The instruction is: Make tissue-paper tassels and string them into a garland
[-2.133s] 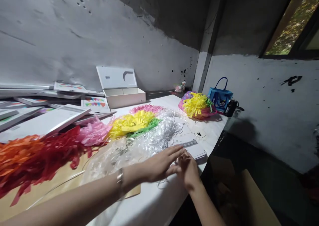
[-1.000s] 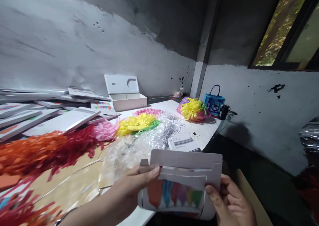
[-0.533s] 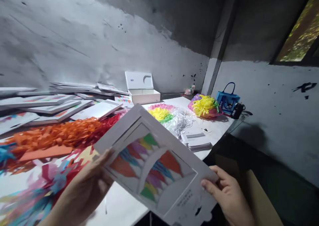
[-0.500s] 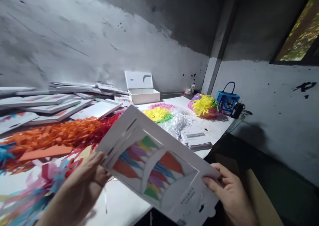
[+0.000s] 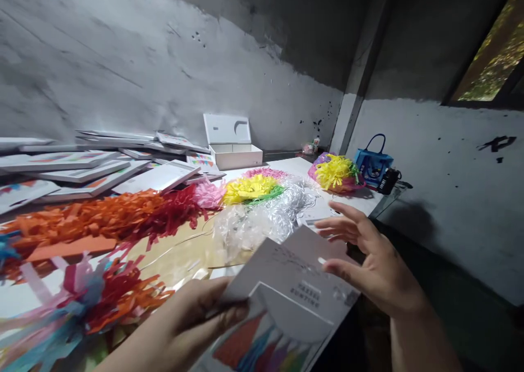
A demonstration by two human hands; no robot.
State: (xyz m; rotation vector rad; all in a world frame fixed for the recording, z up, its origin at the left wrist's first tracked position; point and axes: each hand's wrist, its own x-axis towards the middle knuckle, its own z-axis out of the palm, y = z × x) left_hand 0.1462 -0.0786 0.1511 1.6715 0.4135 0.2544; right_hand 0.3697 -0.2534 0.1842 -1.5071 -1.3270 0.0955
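Observation:
A flat white box (image 5: 278,290), printed with colourful tassels and the words "TASSEL BUNTING", is tilted in front of me. My left hand (image 5: 204,317) grips its left edge, thumb on the printed face. A plain flap sticks up at the box's upper end. Beside that end is my right hand (image 5: 368,268), fingers spread and thumb close to the edge; whether the thumb touches it I cannot tell. The lower part of the box runs out of view. A multicoloured bundle of paper tassels (image 5: 82,301) lies to the left of my left hand.
Behind are orange tassels (image 5: 90,213), red tassels (image 5: 180,208), yellow tassels (image 5: 249,189) and clear plastic (image 5: 245,224). Several flat boxes (image 5: 82,170) are piled at the back left. An open white box (image 5: 237,156) stands by the wall, a blue bag (image 5: 373,164) at the far right.
The box has turned, bringing its lettered end to the top, and moved lower. My right hand has let go of it and opened; my left hand has come in and holds its left edge.

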